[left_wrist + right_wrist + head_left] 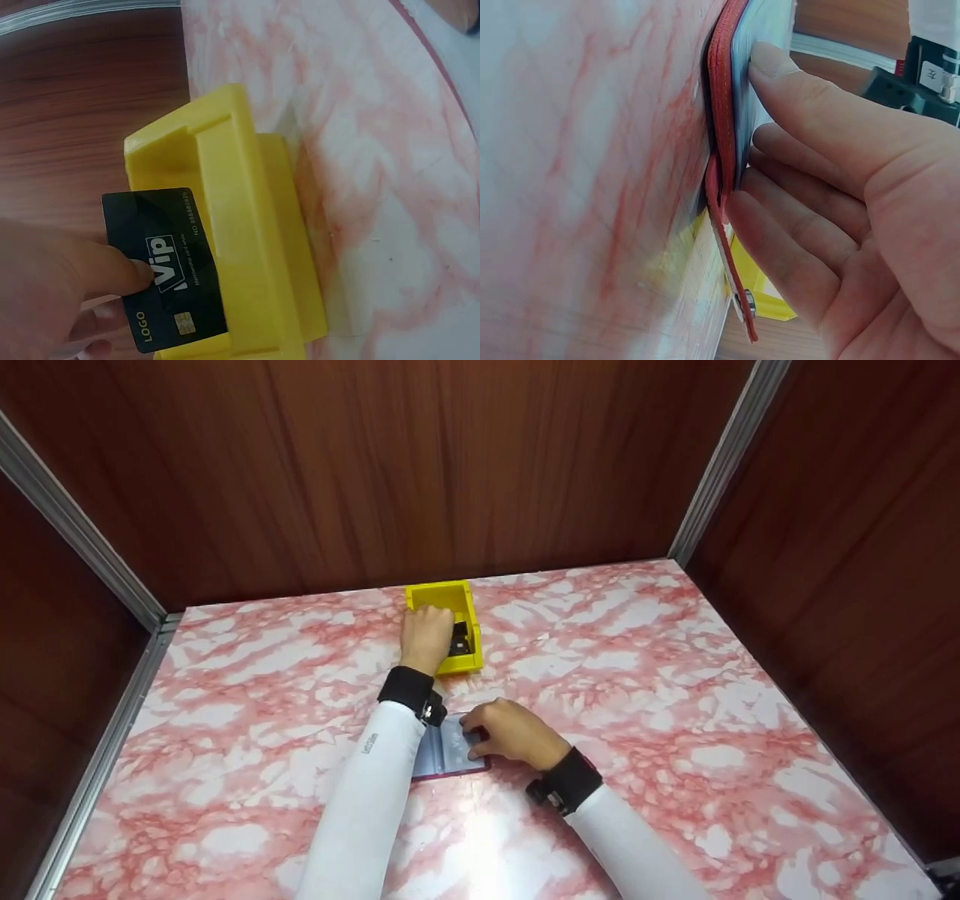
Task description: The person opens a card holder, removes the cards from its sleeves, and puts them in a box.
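My left hand [427,634] reaches over the yellow bin [475,649]. In the left wrist view it pinches a black VIP card [169,255], printed with a logo and a chip, against the bin's wall. More dark cards [460,645] lie inside the bin. Nearer to me, a red-edged card holder [427,757] lies spread on the table, its clear sleeves facing up. My right hand [517,733] rests at its right side. In the right wrist view the thumb touches a sleeve, and loosely bent fingers lie along the red edge. A strap [731,262] with a metal snap sticks out there.
The table [600,682] has a red and white marbled top. Brown wood-look panels [360,472] stand behind it and at both sides, with metal profiles [731,450] in the corners. The bin stands near the back panel.
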Tool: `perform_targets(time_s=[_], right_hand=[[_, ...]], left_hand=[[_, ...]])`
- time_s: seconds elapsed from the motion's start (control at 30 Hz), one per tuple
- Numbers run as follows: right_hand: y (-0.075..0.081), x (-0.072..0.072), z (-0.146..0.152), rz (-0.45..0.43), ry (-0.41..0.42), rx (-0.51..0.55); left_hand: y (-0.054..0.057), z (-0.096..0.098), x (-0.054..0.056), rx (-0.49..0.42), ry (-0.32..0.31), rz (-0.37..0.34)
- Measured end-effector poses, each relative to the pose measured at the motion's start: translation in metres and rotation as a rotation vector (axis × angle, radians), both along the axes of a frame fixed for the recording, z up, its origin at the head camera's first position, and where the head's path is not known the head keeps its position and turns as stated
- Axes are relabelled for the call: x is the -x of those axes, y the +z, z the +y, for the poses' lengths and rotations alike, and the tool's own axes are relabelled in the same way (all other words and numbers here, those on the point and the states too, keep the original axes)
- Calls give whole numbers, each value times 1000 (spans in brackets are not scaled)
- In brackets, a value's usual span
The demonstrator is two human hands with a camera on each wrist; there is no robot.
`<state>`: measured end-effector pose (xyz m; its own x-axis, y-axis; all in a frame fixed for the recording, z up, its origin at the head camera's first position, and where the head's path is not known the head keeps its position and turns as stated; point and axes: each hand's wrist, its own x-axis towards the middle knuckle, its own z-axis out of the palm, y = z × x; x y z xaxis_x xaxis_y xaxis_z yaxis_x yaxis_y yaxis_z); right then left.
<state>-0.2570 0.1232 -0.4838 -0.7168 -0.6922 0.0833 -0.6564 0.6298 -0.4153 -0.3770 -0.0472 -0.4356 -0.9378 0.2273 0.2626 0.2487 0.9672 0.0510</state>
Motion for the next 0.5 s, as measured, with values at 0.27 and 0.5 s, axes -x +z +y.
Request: perform_targets(time_s=[0.27, 0.5], right_hand=[[1, 0, -1, 16, 15, -10], [2, -2, 0, -4, -11, -30]], left_hand=[[-8, -2, 6, 16, 5, -51], [-13, -2, 8, 31, 2, -48]])
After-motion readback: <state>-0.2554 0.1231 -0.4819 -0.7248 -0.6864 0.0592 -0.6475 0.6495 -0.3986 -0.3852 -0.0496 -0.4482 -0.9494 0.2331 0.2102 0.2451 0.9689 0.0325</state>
